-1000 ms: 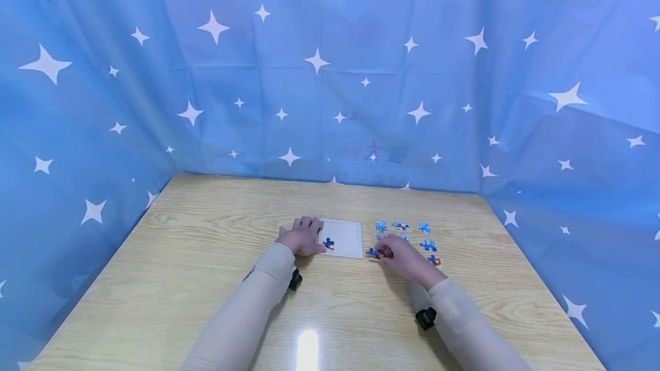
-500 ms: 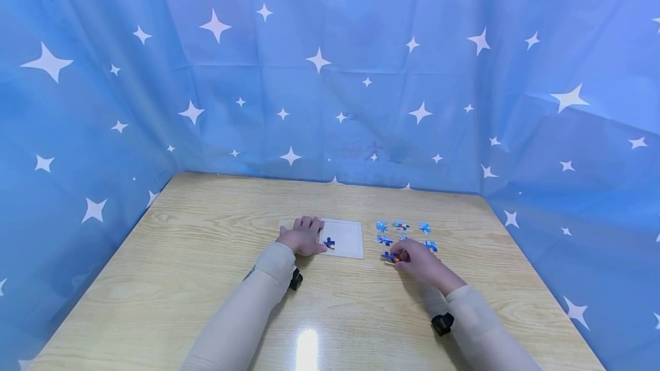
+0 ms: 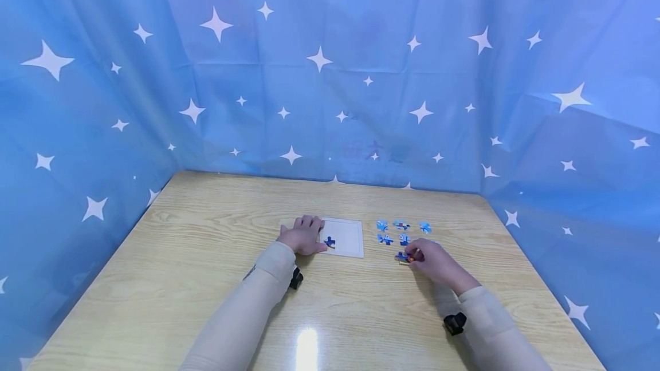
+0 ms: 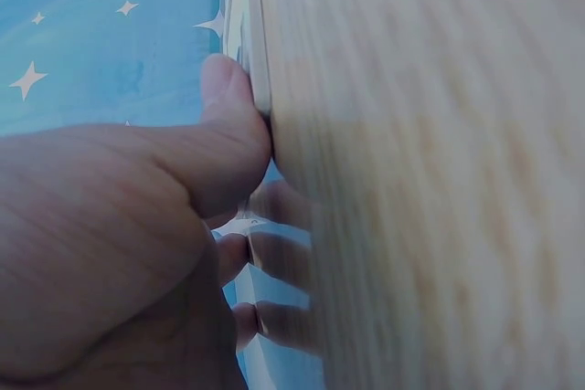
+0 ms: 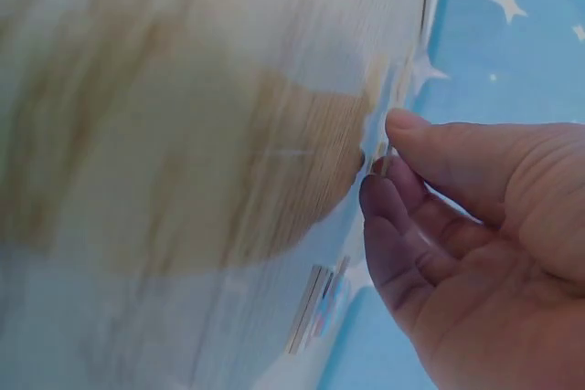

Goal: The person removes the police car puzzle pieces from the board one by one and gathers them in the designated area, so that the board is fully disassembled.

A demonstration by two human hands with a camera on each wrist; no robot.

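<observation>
My left hand [image 3: 303, 236] lies at the left side of a white puzzle tray [image 3: 349, 236]. Its fingers are spread on the table by the far left corner, and its thumb touches the near edge. In the left wrist view the thumb [image 4: 224, 125] rests against the tray's thin side. A dark blue jigsaw piece [image 3: 329, 242] lies in the tray near that thumb. Right of the tray, my right hand [image 3: 433, 259] pinches a blue and orange jigsaw piece [image 3: 403, 257] between thumb and fingers, low over the table. The hand covers part of it.
Several blue jigsaw pieces lie in rows beyond my right hand, among them one at the left [image 3: 382, 225] and one at the right [image 3: 425, 227]. The wooden table [image 3: 232, 210] runs back to a blue star-patterned curtain [image 3: 319, 113].
My right hand has moved to the right with the jigsaw piece, away from the tray, uncovering middle-row pieces and covering those at the lower right. My left hand has stayed in place.
</observation>
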